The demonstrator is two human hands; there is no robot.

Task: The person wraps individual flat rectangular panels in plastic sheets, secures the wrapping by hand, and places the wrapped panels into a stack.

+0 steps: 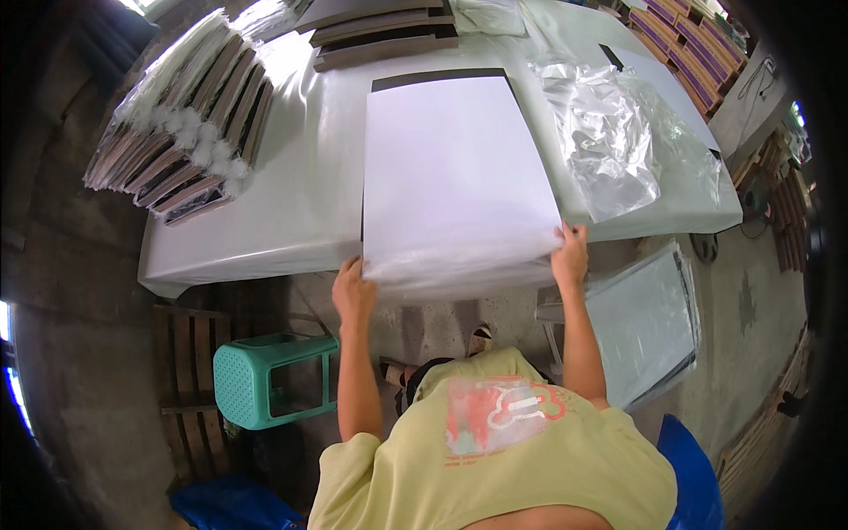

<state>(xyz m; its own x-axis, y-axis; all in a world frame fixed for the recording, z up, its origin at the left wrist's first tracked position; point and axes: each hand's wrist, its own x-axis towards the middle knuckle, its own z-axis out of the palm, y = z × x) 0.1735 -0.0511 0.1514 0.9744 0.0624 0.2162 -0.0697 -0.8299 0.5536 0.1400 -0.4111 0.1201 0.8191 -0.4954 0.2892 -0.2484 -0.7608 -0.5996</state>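
1. Nearest us, lower than the white-covered table (256, 212) and short of its near edge, we see a teal stool (243, 389) toward its left side. A flat pack wrapped in clear plastic (649, 318) lies toward its right side.
2. At the table's near edge, left of the middle, our left hand (354, 287) has its fingers curled in on one end of a clear film (468, 265). Our right hand (570, 253), farther right along that same edge, has its fingers drawn together on the other end. We cannot tell whether either pinch takes in more than the film.
3. The film stretches between our hands across the table's near edge and droops over it, blurred.
4. The white panel (455, 168) lies flat at the middle of the table, its near end about at the near edge. Its long axis appears to run from that edge toward the table's far side, across the line between our hands. It lies ahead and to the right of the left hand, ahead and to the left of the right; each hand is at its own near corner, neither clearly nearer.
5. A dark strip (442, 79) shows along the panel's end toward the table's far side.
6. On the table's right part we see crumpled clear plastic (609, 150); on its left part, a leaning stack of plastic-wrapped boards (185, 124).
7. Toward the table's far side sits a pile of dark boards (389, 53); beyond its far right corner, stacked cartons (689, 44).
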